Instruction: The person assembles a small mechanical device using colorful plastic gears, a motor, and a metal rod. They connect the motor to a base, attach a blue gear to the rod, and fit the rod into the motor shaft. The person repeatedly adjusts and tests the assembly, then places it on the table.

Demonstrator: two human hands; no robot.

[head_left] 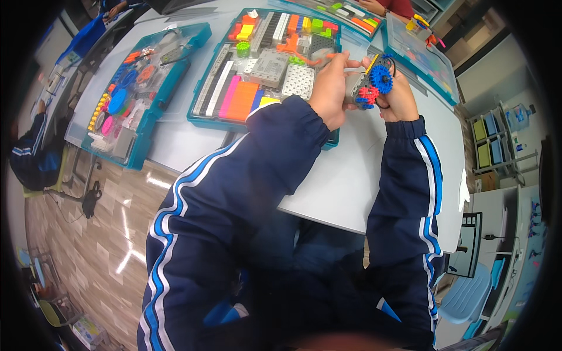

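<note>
- The left hand (332, 93) is holding the left side of a geared assembly (370, 85), its fingers curving toward the grey body; some of the grip is staying hidden.
- The right hand (399, 96) is wrapping around the right side of that same assembly, so 2 hands are supporting 1 thing.
- The assembly is hovering above the white tabletop (342, 181), just right of the middle tray, with a blue gear (381, 79) and a red gear (368, 96) facing the wearer.
- The middle tray (219, 123) is sitting under and left of the left hand, its teal rim bordering that side; its near right corner is peeking out below the wrist.
- The left sleeve (287, 137) is crossing over the near rim of that tray, leaving little sideways room there.
- White tabletop is stretching between the 2 sleeves, from below the hands to the table's near edge, and is giving room downward.
- The right sleeve (404, 169) is passing over the tabletop, with more white surface showing to its right.
- A lidded tray (430, 88) is lying beyond the right hand, its edge limiting the reach that way.
- The left tray (140, 146) is lying well apart from both hands, its near corner reaching the table's edge above the floor (99, 245).
</note>
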